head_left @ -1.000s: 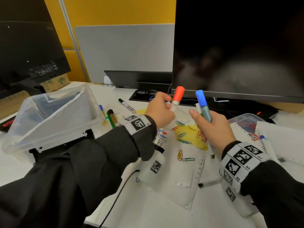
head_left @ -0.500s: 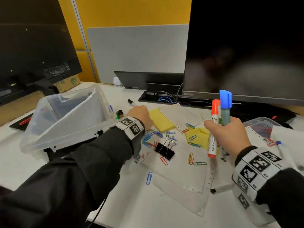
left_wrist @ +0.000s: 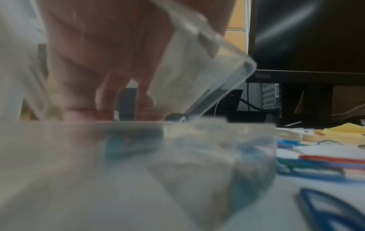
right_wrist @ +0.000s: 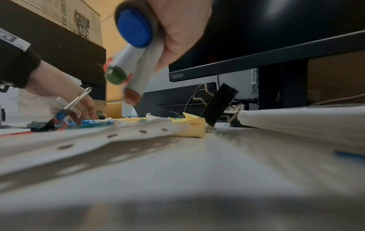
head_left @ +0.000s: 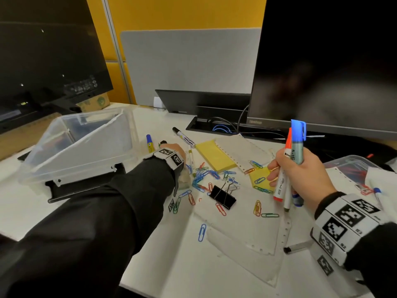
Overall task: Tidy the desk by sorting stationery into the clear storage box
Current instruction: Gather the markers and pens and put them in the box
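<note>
While the right hand is gripping three markers upright in a closed fist above the desk, the orange one that the left hand was holding a second ago is now standing in this bundle beside the blue-capped one, so the hand-over is finished and the left hand is free for the next pen. In the right wrist view the butts of the three markers are showing blue, green and brown under the curled fingers. Just past the fist, paper clips and a black binder clip are lying loose on the punched paper, and yellow sticky notes are lying a little farther. Farther to the left, the left hand is now reaching down to the pens lying near the box; its fingertips are touching the desk there, but I cannot tell whether they are already pinching something, because the left wrist view is blurred. The box is sitting tilted at the far left of the desk, well apart from the right hand, so in my judgement the markers are still waiting to be carried there. Compared with the earlier frame, the left hand is lower and closer to the pens, and the bundle is standing almost as before.
</note>
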Action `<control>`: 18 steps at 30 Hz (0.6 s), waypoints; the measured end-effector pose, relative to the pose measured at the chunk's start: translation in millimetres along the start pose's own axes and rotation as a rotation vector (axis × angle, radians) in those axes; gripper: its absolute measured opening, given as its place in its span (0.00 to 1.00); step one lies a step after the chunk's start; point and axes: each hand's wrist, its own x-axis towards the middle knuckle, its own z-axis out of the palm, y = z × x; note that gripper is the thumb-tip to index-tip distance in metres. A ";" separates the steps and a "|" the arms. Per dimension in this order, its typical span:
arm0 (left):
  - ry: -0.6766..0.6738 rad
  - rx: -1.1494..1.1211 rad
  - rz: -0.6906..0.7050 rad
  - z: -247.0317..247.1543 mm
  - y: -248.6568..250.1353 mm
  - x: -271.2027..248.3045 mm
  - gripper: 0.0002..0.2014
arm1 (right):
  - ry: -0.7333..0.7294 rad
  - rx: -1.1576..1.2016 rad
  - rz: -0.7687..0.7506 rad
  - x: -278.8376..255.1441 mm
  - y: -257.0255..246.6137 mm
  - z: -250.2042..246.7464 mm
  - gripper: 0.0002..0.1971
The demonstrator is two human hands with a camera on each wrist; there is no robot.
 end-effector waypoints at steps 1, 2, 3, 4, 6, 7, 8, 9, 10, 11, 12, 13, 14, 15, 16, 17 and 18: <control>0.013 -0.009 0.006 -0.6 -0.1 -0.7 0.23 | 0.010 -0.016 0.002 0.5 0.5 -0.1 0.04; 0.024 -0.026 0.004 0.0 -0.8 -0.1 0.24 | 0.013 -0.026 0.000 0.7 0.4 -0.3 0.02; 0.021 -0.050 -0.014 0.1 -0.5 -1.2 0.25 | 0.013 -0.039 -0.005 1.0 0.6 -0.5 0.02; 0.020 -0.069 -0.028 0.2 0.3 -3.7 0.26 | 0.011 -0.060 -0.015 1.0 0.6 -0.6 0.04; 0.019 -0.121 -0.033 -1.5 1.9 -8.7 0.28 | 0.001 -0.081 -0.040 0.6 0.3 -0.3 0.06; 0.014 -0.154 -0.022 -5.2 3.9 -13.2 0.29 | -0.003 -0.076 -0.051 0.4 0.3 -0.1 0.06; 0.005 -0.185 -0.012 -10.7 6.7 -18.6 0.30 | -0.008 -0.070 -0.061 0.3 0.3 -0.1 0.06; 0.006 -0.210 -0.001 -18.1 10.2 -24.6 0.29 | -0.011 -0.069 -0.073 0.6 0.7 -0.1 0.05; 0.036 -0.228 0.015 -26.2 14.2 -33.0 0.29 | -0.013 -0.071 -0.086 0.8 0.9 0.4 0.04; 0.086 -0.250 0.037 -34.7 19.6 -41.5 0.28 | -0.010 -0.072 -0.096 1.0 1.2 0.8 0.04; 0.147 -0.291 0.073 -43.6 25.9 -52.8 0.27 | 0.001 -0.069 -0.106 1.7 1.6 1.1 0.04; 0.191 -0.357 0.119 -52.4 34.0 -64.8 0.25 | 0.015 -0.063 -0.116 2.4 2.3 1.3 0.05; 0.223 -0.432 0.179 -59.4 42.7 -76.0 0.21 | 0.025 -0.053 -0.127 2.7 2.5 1.5 0.06; 0.229 -0.493 0.234 -65.3 51.8 -84.4 0.18 | 0.028 -0.039 -0.138 3.1 2.9 1.7 0.07; 0.224 -0.538 0.281 -69.2 60.9 -91.3 0.14 | 0.024 -0.023 -0.144 3.0 3.3 2.1 0.08; 0.216 -0.572 0.313 -71.5 70.2 -94.1 0.10 | 0.020 -0.008 -0.145 3.3 3.8 2.3 0.09; 0.218 -0.593 0.334 -71.8 77.9 -96.4 0.06 | 0.020 0.005 -0.141 2.9 3.9 2.4 0.10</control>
